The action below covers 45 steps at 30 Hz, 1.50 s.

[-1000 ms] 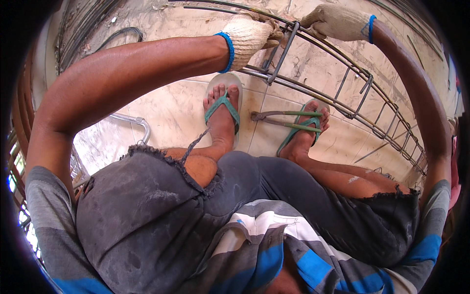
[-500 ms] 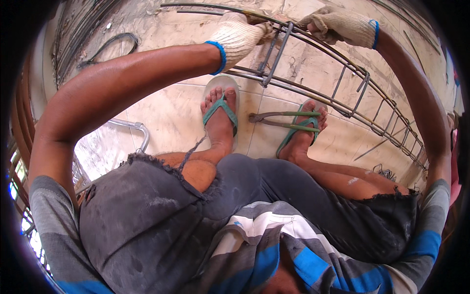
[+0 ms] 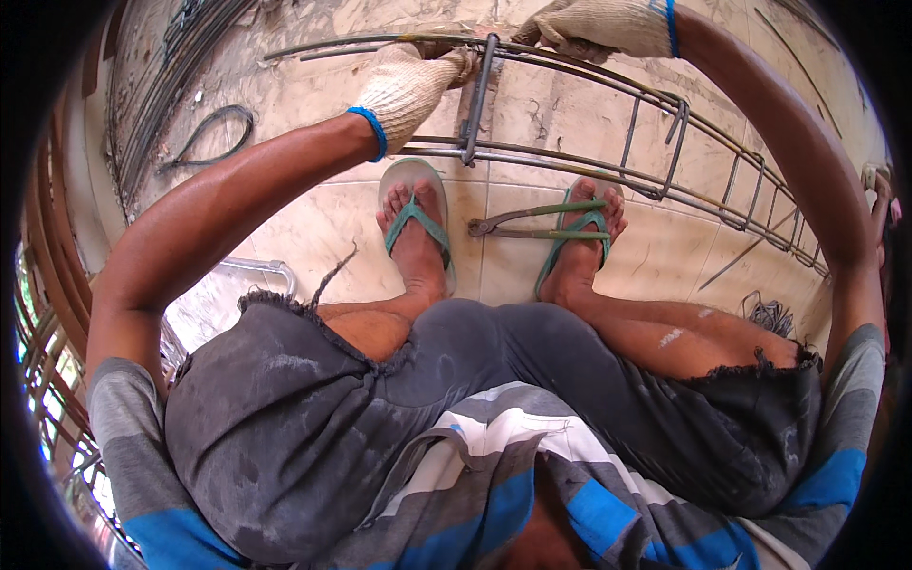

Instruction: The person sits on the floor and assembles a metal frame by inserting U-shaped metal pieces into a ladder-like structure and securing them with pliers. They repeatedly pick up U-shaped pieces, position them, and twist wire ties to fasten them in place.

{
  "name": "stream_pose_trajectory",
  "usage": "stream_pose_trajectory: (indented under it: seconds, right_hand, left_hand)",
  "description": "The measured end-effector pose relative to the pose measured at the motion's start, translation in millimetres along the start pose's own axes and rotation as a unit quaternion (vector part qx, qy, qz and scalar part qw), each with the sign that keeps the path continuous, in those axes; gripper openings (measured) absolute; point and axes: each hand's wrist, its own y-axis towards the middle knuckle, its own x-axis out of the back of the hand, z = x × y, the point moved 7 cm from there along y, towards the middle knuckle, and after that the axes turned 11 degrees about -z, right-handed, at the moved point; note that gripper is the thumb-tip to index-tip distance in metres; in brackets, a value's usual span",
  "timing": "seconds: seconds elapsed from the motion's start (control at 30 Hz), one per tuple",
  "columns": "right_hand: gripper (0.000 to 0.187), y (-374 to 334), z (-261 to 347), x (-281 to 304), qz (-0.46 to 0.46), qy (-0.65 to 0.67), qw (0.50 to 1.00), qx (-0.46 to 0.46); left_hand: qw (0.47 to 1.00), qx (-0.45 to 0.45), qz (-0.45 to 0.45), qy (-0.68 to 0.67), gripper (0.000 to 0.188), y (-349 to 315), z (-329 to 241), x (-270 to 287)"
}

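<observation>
A long rebar cage [image 3: 655,185] of thin steel rods and square stirrups stretches from far left to the right in front of my feet. My left hand [image 3: 404,95], in a cream knitted glove with a blue cuff, is closed on its far rod, left of the end stirrup [image 3: 480,104]. My right hand [image 3: 603,28], gloved alike, has its fingers curled at the same rod, just right of that stirrup. Any wire between the fingers is too small to make out. Green-handled pincers [image 3: 541,218] lie nearer me, with their handles over my right foot.
Loose steel rods [image 3: 176,85] and a looped dark wire or rod [image 3: 223,133] lie on the tiled floor at far left. A bent grey metal tube [image 3: 271,269] is by my left knee. A bundle of thin wire [image 3: 768,313] sits beside my right leg.
Both gloved hands and the end stirrup have shifted left in the picture, and my right hand also sits farther up. The view has moved slightly. Both hands stay at the far rod.
</observation>
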Motion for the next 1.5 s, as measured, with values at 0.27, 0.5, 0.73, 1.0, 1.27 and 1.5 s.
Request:
stream_pose_trajectory:
  seconds: [0.27, 0.5, 0.73, 1.0, 1.27, 1.5]
  right_hand:
    - [0.040, 3.2, 12.6, 0.9, 0.046, -0.075, 0.991, 0.097]
    - [0.040, -7.7, 12.1, 13.8, 0.025, -0.157, 0.978, 0.135]
    - [0.039, 10.5, 6.3, 10.4, 0.079, -0.102, 0.977, 0.168]
    - [0.045, 9.4, -7.2, 5.5, 0.125, -0.046, 0.979, 0.151]
    - [0.029, -19.3, 38.6, 11.9, 0.035, -0.327, 0.906, 0.267]
    - [0.029, -5.7, 36.9, 20.0, -0.059, -0.212, 0.914, 0.341]
  left_hand:
    - [0.998, 0.050, 0.020, -0.026, 0.048, 18.3, 32.2, -8.9]
    - [0.992, 0.021, 0.048, -0.119, 0.032, 12.9, 6.6, -19.5]
    - [0.996, 0.039, -0.015, -0.072, 0.042, 15.9, 10.1, -15.1]
    - [0.991, 0.047, 0.013, -0.121, 0.032, 10.1, 4.4, -33.1]
    - [0.990, 0.050, 0.008, -0.134, 0.036, 13.5, 23.5, -36.7]
    - [0.997, -0.002, 0.071, -0.008, 0.035, 18.7, 6.0, -33.4]
